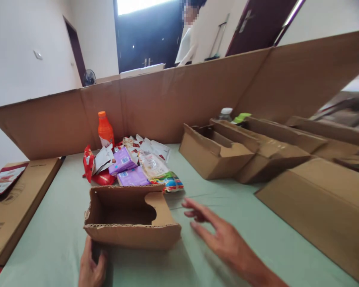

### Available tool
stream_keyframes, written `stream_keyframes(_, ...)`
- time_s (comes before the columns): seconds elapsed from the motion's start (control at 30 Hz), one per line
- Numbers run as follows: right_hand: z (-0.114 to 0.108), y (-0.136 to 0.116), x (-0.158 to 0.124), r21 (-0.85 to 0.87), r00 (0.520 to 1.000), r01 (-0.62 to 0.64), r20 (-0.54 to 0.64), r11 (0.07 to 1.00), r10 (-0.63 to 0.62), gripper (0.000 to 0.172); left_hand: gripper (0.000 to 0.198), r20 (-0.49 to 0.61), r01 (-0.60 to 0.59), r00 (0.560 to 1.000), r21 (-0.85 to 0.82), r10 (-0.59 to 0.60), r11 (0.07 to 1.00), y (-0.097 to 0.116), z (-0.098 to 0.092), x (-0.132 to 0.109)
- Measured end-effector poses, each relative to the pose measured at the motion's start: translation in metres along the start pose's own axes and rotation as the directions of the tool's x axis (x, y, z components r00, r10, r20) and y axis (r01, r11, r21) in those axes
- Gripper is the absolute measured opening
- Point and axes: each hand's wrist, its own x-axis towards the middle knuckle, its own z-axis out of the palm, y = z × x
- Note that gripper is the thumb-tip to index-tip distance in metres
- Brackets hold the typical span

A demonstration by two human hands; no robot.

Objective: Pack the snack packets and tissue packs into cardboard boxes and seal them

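Observation:
A small open-topped cardboard box [131,237] with a curved cutout in its right end sits in front of me, its inside bare where I can see it. My left hand [91,265] is at its near left corner, thumb and fingers apart; whether the fingertips touch the cardboard I cannot tell. To the right of the box, my right hand [218,235] hovers open with fingers stretched toward it, holding nothing. Just behind the box lie purple packets [133,176], a clear bag with a colourful end [170,181], red packets [104,177] and white sachets [157,149].
An orange bottle [105,129] stands behind the packets. Several cardboard boxes [215,161] line the right side, with a white-capped bottle [226,114] behind them. A tall cardboard wall [173,103] borders the table [48,231]. A flat carton [26,203] lies left. A person [185,46] stands beyond.

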Motion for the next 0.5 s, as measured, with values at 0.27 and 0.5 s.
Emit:
stream_keyframes(0.27, -0.063, -0.168, 0.116, 0.414, 0.635, 0.649, 0.167, 0.638, -0.755, 0.043, 0.052, -0.074, -0.033, 0.996, 0.097, 0.040, 0.995, -0.018, 0.008, -0.006)
stream_keyframes(0.5, -0.060, -0.032, 0.094, 0.005, 0.952, 0.286, 0.114, 0.958, -0.285, 0.032, 0.054, -0.083, -0.048, 0.995, 0.110, 0.057, 0.993, -0.040, 0.011, -0.009)
